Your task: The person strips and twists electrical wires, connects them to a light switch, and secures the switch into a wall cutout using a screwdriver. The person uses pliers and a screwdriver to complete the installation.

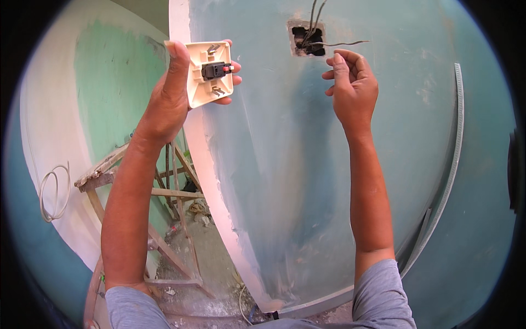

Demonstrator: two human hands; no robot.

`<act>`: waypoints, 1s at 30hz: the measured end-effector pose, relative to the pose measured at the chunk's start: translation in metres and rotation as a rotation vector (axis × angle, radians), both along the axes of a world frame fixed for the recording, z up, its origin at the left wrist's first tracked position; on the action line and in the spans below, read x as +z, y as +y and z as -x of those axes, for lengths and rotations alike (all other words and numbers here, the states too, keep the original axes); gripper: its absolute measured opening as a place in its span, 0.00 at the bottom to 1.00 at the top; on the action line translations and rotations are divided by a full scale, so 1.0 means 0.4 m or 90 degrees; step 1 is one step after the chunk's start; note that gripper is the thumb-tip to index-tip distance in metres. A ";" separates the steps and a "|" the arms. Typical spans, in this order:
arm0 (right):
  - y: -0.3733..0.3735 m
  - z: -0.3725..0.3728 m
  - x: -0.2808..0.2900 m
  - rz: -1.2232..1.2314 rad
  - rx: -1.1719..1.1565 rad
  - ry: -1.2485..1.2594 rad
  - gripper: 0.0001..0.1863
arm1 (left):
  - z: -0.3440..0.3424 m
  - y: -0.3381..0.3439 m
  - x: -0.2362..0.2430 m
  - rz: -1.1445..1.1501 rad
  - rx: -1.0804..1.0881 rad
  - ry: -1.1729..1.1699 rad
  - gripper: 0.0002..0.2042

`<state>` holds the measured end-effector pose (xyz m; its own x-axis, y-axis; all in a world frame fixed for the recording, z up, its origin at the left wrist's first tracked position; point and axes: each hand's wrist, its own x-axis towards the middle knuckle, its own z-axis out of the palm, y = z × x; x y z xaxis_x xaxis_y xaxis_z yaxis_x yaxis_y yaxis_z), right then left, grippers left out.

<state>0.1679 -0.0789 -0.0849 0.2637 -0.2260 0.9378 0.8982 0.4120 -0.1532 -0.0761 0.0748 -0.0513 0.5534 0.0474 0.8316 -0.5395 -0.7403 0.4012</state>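
Plastic, paint and rough wood
The cream plate [203, 88] looks smooth plastic with metal clips [212, 50]; the blue-green wall [268, 159] is matt and streaky, the trestle [178, 193] worn wood, the grey sleeve [381, 290] matt cloth.

Back side turned to the viewer, a squarish cream wall plate [203, 85] stands nearly upright in the left hand [174, 96], its black module [212, 71] mounted across the middle with a small red part [225, 69] at the right end, and metal clips [218, 91] above and below. Well apart to the right, a square recessed wall box [293, 50] gapes dark and rough-edged, with no plate over it. Dark, thin wires [315, 19] rise from it past the top of view, while another wire [342, 43] juts right, just above the right hand [356, 88].
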 end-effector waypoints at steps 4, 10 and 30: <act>-0.010 -0.026 0.025 -0.018 0.207 -0.005 0.19 | -0.039 0.000 0.017 -0.010 0.000 0.004 0.55; 0.008 -0.041 0.043 -0.008 0.288 -0.046 0.20 | -0.080 -0.013 0.033 0.025 -0.062 -0.007 0.51; 0.071 -0.059 0.102 0.162 0.259 -0.210 0.14 | -0.202 -0.008 0.060 -0.002 -0.083 -0.093 0.53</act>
